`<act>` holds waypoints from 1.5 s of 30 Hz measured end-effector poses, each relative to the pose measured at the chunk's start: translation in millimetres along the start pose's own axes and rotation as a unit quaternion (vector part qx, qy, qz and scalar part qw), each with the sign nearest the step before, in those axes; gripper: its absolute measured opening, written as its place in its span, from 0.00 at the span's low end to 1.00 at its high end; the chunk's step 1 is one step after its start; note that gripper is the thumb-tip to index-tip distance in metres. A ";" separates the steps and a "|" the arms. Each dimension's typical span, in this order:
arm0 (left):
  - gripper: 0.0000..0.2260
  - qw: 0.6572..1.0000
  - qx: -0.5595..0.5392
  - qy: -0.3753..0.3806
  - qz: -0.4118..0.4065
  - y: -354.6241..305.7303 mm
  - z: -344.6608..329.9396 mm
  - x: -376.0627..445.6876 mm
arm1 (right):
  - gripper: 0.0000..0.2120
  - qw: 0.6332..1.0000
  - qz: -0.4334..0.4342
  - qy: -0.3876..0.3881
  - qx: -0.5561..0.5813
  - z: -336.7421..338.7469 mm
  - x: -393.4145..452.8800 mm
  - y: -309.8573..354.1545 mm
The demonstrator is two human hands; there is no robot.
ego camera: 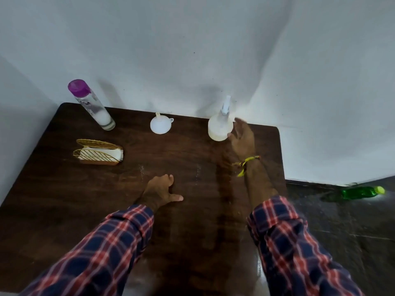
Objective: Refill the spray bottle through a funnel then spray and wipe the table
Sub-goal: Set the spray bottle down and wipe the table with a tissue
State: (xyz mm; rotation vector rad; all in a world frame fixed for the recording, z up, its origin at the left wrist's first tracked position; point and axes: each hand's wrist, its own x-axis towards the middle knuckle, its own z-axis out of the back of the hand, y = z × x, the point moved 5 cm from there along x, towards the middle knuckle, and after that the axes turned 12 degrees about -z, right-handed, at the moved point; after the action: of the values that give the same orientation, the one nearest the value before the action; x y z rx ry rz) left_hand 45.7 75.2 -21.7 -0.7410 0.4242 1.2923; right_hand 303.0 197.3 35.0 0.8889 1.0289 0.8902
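Fingers (240, 127) of your right hand (243, 139) are spread and slightly blurred, just beside the spray bottle (220, 127) at its 3 o'clock; whether they touch it cannot be told, and nothing is held. Your left hand (163, 191) rests on the bench (64, 189) near its middle, fingers loosely curled, thumb out toward 3 o'clock, holding nothing.

Spray bottle: upright at the bench's 1 o'clock, against the wall, spray head on. Funnel (160, 124): lying apart at 12 o'clock, not seated in any neck. Purple-capped clear bottle (92, 104): at 11 o'clock, capped, a little liquid in the bottom. Napkin holder (99, 153): at 10 o'clock, napkins in it.

Assessment: refill does not appear begun. The head is not removed and the funnel not placed. Pouring, spraying and wiping all remain. A green bottle (362, 192) lies on the floor at 3 o'clock.
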 end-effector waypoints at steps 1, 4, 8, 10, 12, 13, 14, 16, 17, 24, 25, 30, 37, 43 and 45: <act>0.44 1.000 -0.015 0.001 0.002 -0.9 0.2 -4.5 | 0.25 1.000 -0.020 -0.017 0.015 0.2 -18.4 -9.0; 0.40 0.995 -0.102 -0.005 -0.003 -0.6 -3.5 -23.2 | 0.20 0.993 -0.089 -0.069 0.021 -6.6 -72.1 -39.2; 0.31 0.973 -0.164 -0.157 -0.035 12.2 0.2 -53.7 | 0.17 0.990 -0.125 -0.070 0.008 -29.3 -123.1 -52.9; 0.29 0.957 -0.183 -0.220 -0.040 25.1 3.1 -71.3 | 0.15 0.988 -0.128 -0.083 -0.009 -41.8 -139.5 -49.5; 0.27 0.947 -0.192 -0.258 -0.030 47.2 2.5 -89.0 | 0.12 0.986 -0.123 -0.103 -0.035 -56.1 -155.4 -41.3; 0.27 0.942 -0.194 -0.274 -0.014 63.7 0.4 -98.3 | 0.10 0.986 -0.117 -0.109 -0.052 -65.4 -163.4 -35.9; 0.28 0.937 -0.195 -0.290 0.007 83.4 -3.0 -108.1 | 0.09 0.985 -0.111 -0.107 -0.071 -77.2 -171.7 -30.3; 0.31 0.934 -0.195 -0.292 0.063 129.8 -13.3 -124.4 | 0.06 0.985 -0.100 -0.094 -0.102 -106.6 -186.8 -18.9; 0.34 0.938 -0.192 -0.273 0.091 153.6 -18.5 -129.8 | 0.06 0.985 -0.096 -0.087 -0.115 -123.2 -192.0 -14.8; 0.60 0.986 -0.125 -0.086 0.068 247.8 -56.9 -125.5 | 0.06 0.981 -0.079 -0.049 -0.172 -250.9 -193.3 8.0; 0.61 0.988 -0.120 -0.070 0.060 249.7 -62.0 -122.1 | 0.06 0.979 -0.083 -0.048 -0.180 -264.5 -187.5 8.5; 0.64 0.991 -0.128 -0.010 0.039 253.2 -67.5 -111.3 | 0.06 0.973 -0.109 -0.042 -0.199 -312.2 -152.9 11.2; 0.64 0.991 -0.126 -0.018 0.027 254.7 -73.0 -108.3 | 0.10 0.961 -0.131 -0.034 -0.241 -348.3 -116.7 13.9; 0.64 0.991 -0.130 -0.019 0.027 255.4 -73.9 -109.5 | 0.09 0.950 -0.140 -0.043 -0.274 -358.7 -107.9 10.8; 0.64 0.991 -0.133 -0.019 0.026 255.8 -74.0 -108.9 | 0.08 0.949 -0.135 -0.039 -0.280 -360.7 -107.0 9.7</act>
State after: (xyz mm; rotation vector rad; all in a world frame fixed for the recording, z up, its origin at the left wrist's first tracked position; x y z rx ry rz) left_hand -218.6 -29.2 -66.5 -0.9313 0.2441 1.4262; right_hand -68.7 168.4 -16.7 0.2912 0.7452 0.8422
